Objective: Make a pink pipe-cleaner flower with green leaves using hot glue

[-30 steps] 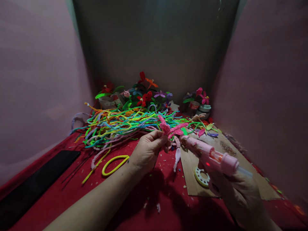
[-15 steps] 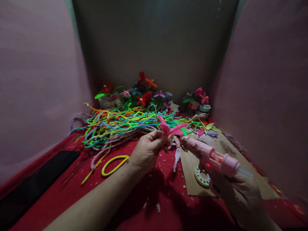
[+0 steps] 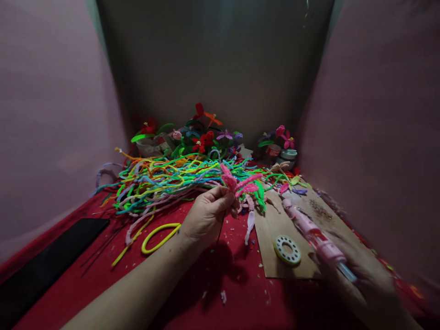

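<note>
Black slab (image 3: pixel 55 261): is lying lower left of the frame.
Yellow loop (image 3: pixel 151 250): is resting left of centre.
Left hand (image 3: pixel 209 208): thumb and fingers are pinching the base of a pink flower (image 3: pixel 229 181), mid-frame.
Flower risk: petals could be twisting loose if that pinch slackens, I reckon. They're splaying upper left and right, so I'm not calling one long axis.
Glue gun (image 3: pixel 307 224): is hovering right of centre; a dripping nozzle might be blobbing the board (image 3: pixel 270 261). It's aiming upper left, long axis running toward lower right.
Right hand (image 3: pixel 362 268): is gripping the gun, lower right; can't tell about the trigger finger, too blurry.
</note>
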`<state>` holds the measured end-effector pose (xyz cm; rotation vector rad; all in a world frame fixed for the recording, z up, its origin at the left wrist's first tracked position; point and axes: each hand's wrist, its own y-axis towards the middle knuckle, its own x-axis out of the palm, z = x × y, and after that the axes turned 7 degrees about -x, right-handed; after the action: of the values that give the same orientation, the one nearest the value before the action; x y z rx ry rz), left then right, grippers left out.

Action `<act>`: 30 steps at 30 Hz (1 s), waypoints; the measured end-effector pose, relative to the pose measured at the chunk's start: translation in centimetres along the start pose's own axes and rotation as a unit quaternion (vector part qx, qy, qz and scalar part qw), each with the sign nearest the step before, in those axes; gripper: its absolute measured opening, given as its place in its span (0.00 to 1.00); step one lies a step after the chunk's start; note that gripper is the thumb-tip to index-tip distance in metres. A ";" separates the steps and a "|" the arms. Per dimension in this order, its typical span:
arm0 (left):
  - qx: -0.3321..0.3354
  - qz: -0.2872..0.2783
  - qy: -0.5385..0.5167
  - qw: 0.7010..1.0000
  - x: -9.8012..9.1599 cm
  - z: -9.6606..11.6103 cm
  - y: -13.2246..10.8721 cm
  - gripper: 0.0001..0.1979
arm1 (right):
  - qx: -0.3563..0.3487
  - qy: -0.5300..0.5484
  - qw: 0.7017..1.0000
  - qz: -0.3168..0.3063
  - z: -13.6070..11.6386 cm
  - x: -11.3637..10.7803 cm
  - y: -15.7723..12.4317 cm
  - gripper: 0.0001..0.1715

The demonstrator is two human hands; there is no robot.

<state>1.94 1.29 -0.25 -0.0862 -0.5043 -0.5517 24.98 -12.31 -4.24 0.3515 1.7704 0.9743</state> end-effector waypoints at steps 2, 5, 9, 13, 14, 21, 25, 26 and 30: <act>-0.001 -0.005 0.000 1.000 -0.1 0.0 0.0 0.08 | -0.013 -0.114 0.993 -0.022 2.1 -0.4 -1.2 0.18; -0.002 -0.008 0.004 1.000 -0.1 0.0 0.1 0.09 | 0.028 -0.202 0.975 -0.084 5.4 -0.8 -2.6 0.20; -0.001 -0.016 -0.001 1.000 0.0 -0.1 0.2 0.08 | 0.108 -0.218 0.960 -0.142 8.9 -1.1 -3.5 0.20; -0.012 -0.016 -0.020 1.000 0.0 -0.2 0.1 0.07 | 0.125 -0.214 0.953 -0.177 10.9 -1.5 -3.5 0.18; -0.016 -0.017 -0.031 0.999 0.0 -0.2 0.1 0.07 | 0.125 -0.212 0.951 -0.190 11.0 -1.7 -3.3 0.17; -0.065 -0.047 -0.119 0.990 0.7 -0.6 -0.8 0.04 | 0.189 0.037 0.979 -0.070 1.6 -1.1 2.3 0.16; -0.088 -0.069 -0.127 0.986 1.4 -0.9 -1.5 0.03 | 0.324 0.388 0.863 -0.031 -4.9 3.1 6.4 0.14; -0.090 -0.076 -0.119 0.986 1.5 -1.0 -1.6 0.03 | 0.328 0.463 0.824 -0.004 -5.8 4.1 7.1 0.14; -0.087 -0.097 -0.079 0.988 1.6 -1.1 -1.6 0.06 | 0.329 0.632 0.697 0.086 -7.1 6.5 8.6 0.07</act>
<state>2.75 -1.09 -0.56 -0.2511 -0.6227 -0.7839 14.22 -5.92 -1.09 0.2861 3.4498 0.6375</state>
